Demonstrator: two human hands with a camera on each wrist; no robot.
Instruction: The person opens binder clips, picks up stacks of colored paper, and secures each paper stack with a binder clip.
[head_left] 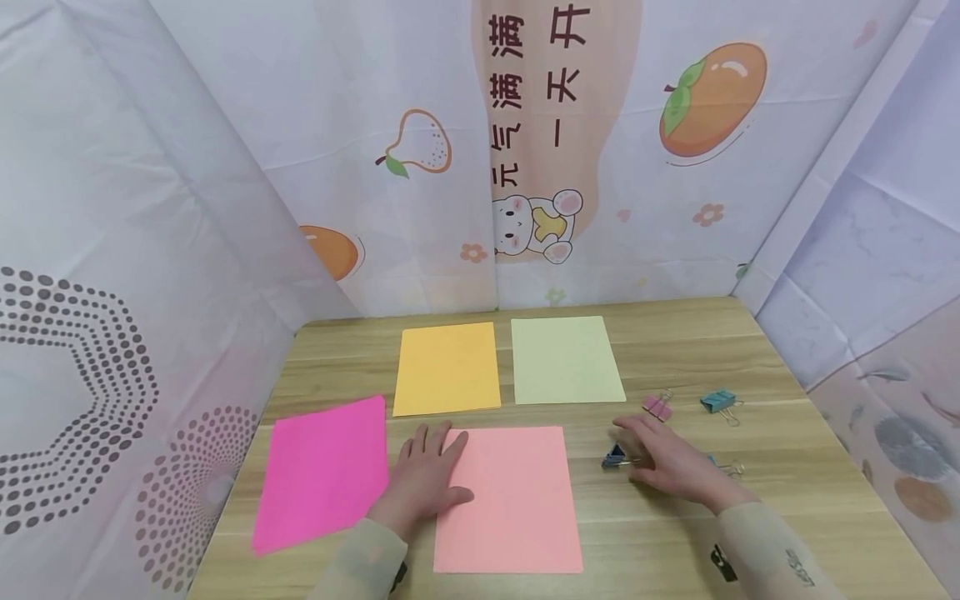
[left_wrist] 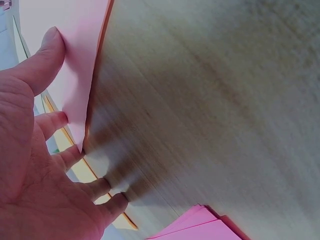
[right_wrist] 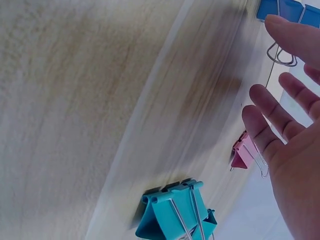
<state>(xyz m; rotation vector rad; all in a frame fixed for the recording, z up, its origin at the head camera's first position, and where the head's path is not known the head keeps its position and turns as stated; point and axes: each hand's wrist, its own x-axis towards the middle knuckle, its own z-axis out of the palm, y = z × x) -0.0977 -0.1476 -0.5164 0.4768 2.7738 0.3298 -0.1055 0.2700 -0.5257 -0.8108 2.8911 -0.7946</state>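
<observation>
My left hand (head_left: 423, 479) rests with spread fingers at the upper left corner of a salmon-pink paper sheet (head_left: 510, 500). In the left wrist view its thumb (left_wrist: 50, 47) lies over the sheet, while some fingertips touch the wood beyond the edge. My right hand (head_left: 671, 458) is beside a dark blue binder clip (head_left: 614, 457), fingers loosely bent and holding nothing. In the right wrist view the thumb is close to the wire handles of that blue clip (right_wrist: 290, 9); whether they touch I cannot tell. A pink binder clip (right_wrist: 244, 151) lies near the fingertips.
Magenta sheets (head_left: 326, 475) lie at left, with a yellow-orange sheet (head_left: 447, 369) and a pale green sheet (head_left: 566, 360) behind. A teal clip (head_left: 718, 402) sits at right. A black clip (head_left: 722, 562) is partly under the right sleeve. Printed curtains (head_left: 420, 233) surround the wooden table (head_left: 652, 342).
</observation>
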